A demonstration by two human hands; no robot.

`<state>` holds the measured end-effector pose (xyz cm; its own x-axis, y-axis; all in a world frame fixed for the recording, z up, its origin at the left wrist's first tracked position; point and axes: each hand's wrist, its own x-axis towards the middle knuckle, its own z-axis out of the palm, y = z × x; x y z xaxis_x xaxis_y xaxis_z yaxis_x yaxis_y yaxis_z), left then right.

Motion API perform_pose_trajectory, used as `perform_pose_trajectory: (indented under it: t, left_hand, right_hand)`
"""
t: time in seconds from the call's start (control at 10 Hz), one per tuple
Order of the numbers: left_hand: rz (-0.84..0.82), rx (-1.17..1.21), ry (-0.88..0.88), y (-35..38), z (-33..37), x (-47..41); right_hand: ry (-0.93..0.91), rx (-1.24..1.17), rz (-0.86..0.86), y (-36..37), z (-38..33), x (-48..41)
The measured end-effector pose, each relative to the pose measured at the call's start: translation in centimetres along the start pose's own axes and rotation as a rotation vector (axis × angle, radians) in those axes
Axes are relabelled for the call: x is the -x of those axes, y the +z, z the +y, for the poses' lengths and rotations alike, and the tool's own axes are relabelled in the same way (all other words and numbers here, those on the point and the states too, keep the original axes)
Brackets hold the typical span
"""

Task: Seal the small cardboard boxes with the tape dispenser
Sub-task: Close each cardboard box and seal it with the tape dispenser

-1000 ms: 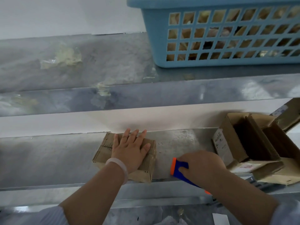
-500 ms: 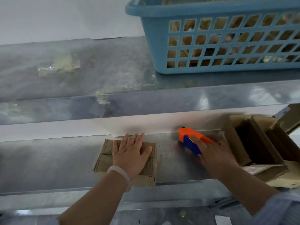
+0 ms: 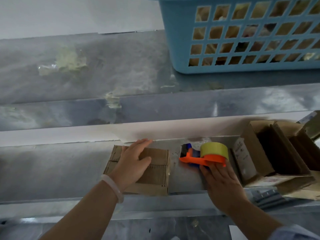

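Two hands working in head view: left hand (image 3: 131, 163) lying flat, fingers straight, pressing the closed cardboard box (image 3: 152, 175) onto the metal surface (image 3: 187, 179), right hand (image 3: 221, 184) gripping the rigid tape dispenser (image 3: 202, 158) by its handle just beside it, box looking light, crushable, probably needing pinning near the seam.

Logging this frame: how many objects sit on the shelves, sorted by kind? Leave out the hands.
Closed cardboard box: 1
Open cardboard boxes: 2 (more may be cut off at the right edge)
Tape dispenser: 1
Blue basket: 1
Total: 5
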<state>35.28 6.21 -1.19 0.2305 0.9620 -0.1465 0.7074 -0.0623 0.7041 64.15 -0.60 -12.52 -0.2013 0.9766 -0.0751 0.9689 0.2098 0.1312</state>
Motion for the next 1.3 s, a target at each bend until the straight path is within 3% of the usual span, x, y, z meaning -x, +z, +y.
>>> perform_pose_trajectory:
  t: [0.1,0.2,0.3,0.4,0.6,0.7,0.8,0.9,1.0,1.1,1.3]
  left_hand:
    - [0.083,-0.223,0.125,-0.8,-1.6,0.6]
    - [0.099,-0.447,0.138,-1.3,-3.2,1.1]
    - [0.077,-0.539,0.126,-0.8,-4.0,1.4]
    - [0.089,-0.552,0.109,-0.6,-4.0,1.1]
    - [0.080,-0.565,0.112,-0.4,-4.3,0.9]
    - [0.101,-0.530,0.129,-0.5,-4.1,1.1]
    - [0.151,-0.444,0.174,-0.8,-4.4,1.4]
    - [0.141,-0.470,0.271,-0.9,-5.0,1.6]
    - [0.065,-0.625,0.386,-1.4,-6.1,1.8]
    - [-0.004,-0.751,0.481,-2.6,-8.2,2.2]
    - [-0.016,-0.718,0.500,-3.8,-10.7,2.7]
  right_hand:
    - [0.063,-0.176,0.069,-1.4,-0.7,0.6]
    - [0.135,-0.627,0.266,-2.6,-3.2,0.9]
    - [0.345,-1.243,0.119,-6.4,-7.0,-1.3]
    - [0.389,-1.436,-0.105,-8.3,-9.7,-3.9]
    - [0.547,-1.670,-0.124,-6.7,-13.0,-4.7]
    - [0.473,-1.617,-0.107,-7.4,-12.2,-4.8]
    - [0.450,-1.404,0.101,-7.6,-11.6,-5.2]
    - [0.056,-0.889,0.382,-8.9,-11.5,-4.6]
    - [-0.271,-0.414,0.305,-7.7,-11.2,-4.7]
    - [-0.330,-0.310,0.256,-7.4,-10.1,-5.3]
    - [-0.334,-0.350,0.246,-7.3,-9.2,-5.4]
